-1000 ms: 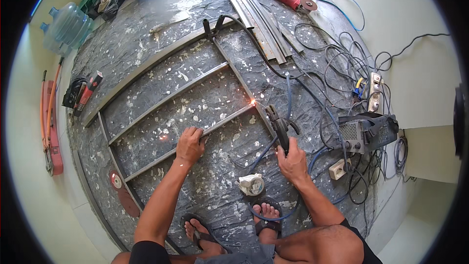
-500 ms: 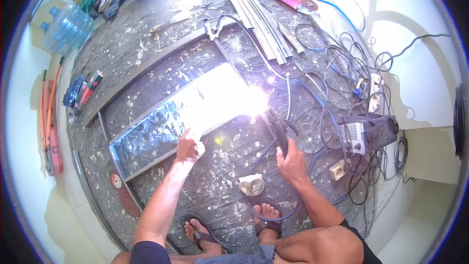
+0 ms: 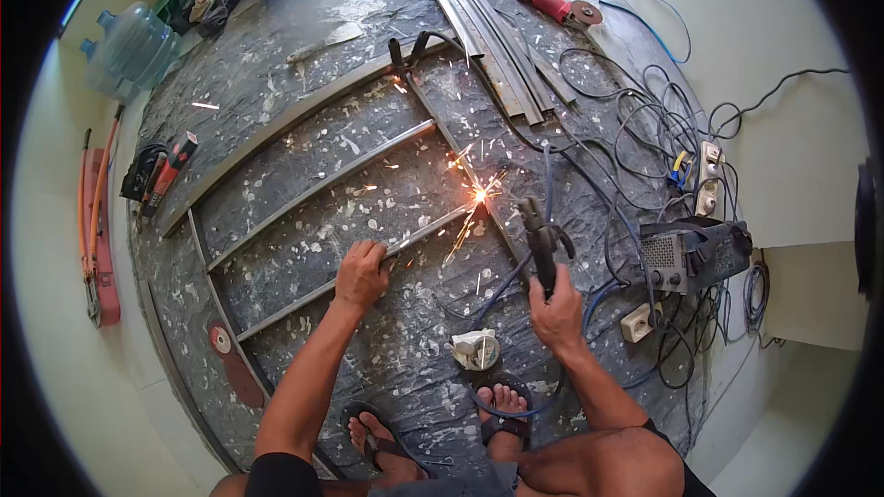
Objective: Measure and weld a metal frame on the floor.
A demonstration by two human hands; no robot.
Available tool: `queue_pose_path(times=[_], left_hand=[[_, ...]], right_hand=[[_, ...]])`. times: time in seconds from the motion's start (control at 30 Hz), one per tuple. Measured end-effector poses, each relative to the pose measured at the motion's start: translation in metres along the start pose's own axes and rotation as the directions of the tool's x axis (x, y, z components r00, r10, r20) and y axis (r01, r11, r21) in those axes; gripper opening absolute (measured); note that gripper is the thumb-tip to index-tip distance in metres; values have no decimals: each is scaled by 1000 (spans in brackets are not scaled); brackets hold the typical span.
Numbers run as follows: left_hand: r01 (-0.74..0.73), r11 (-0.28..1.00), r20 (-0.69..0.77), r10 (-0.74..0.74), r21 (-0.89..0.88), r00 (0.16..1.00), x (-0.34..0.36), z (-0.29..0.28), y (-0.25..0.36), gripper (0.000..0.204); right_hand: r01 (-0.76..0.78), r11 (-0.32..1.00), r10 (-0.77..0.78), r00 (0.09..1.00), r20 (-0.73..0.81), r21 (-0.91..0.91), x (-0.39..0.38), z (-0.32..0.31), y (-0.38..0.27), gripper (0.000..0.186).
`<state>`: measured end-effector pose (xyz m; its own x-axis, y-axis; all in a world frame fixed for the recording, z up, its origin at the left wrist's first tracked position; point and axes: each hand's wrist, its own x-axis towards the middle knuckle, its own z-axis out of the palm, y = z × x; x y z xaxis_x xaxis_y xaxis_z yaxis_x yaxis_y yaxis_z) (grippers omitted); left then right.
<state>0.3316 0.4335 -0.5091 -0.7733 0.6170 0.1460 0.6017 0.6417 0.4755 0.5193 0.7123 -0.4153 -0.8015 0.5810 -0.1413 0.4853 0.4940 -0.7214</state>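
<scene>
My right hand (image 3: 556,307) is wrapped around a black welding electrode holder (image 3: 541,244), its head pointing up and away from me. Just left of its head, a glowing spot throws orange sparks (image 3: 480,194) where a crossbar meets the side bar of a steel frame (image 3: 267,143). My left hand (image 3: 362,274) is closed over that nearer crossbar (image 3: 425,236), left of the sparks. Any electrode in the holder is too unclear to make out. A dark earth clamp (image 3: 405,55) grips the frame's far corner.
Tangled cables and a welding machine (image 3: 695,253) lie at the right, with a power strip (image 3: 708,178). Farther off are loose metal profiles (image 3: 488,41) and a red angle grinder (image 3: 552,5). Red bolt cutters (image 3: 96,230) rest at the left. A tape roll (image 3: 475,350) sits near my feet.
The blinding white arc and its glare have died down to a small glow with orange sparks. The electrode holder has shifted slightly right, away from the joint. My left hand stays put.
</scene>
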Motion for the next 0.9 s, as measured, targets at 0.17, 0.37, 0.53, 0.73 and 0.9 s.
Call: queue_pose_path(times=[0.17,0.37,0.53,0.73,0.9], left_hand=[[13,1000,-2,-13,1,1000,-1,-2,2,25],[-33,999,-38,35,37,999,0,-2,3,21],[2,996,10,-3,89,1000,3,2,8,23],[42,980,-21,-38,197,999,-8,-19,6,27],[-86,957,53,75,276,996,-37,-64,32,25]], right_hand=[[39,996,-31,994,-102,82,-4,-13,-5,22],[44,972,-19,994,-109,233,-9,-15,21,15],[23,972,-1,996,-94,233,-14,-27,27,14],[-146,878,142,989,44,456,-19,-39,-10,19],[-150,812,75,985,154,565,-12,-48,-14,18]])
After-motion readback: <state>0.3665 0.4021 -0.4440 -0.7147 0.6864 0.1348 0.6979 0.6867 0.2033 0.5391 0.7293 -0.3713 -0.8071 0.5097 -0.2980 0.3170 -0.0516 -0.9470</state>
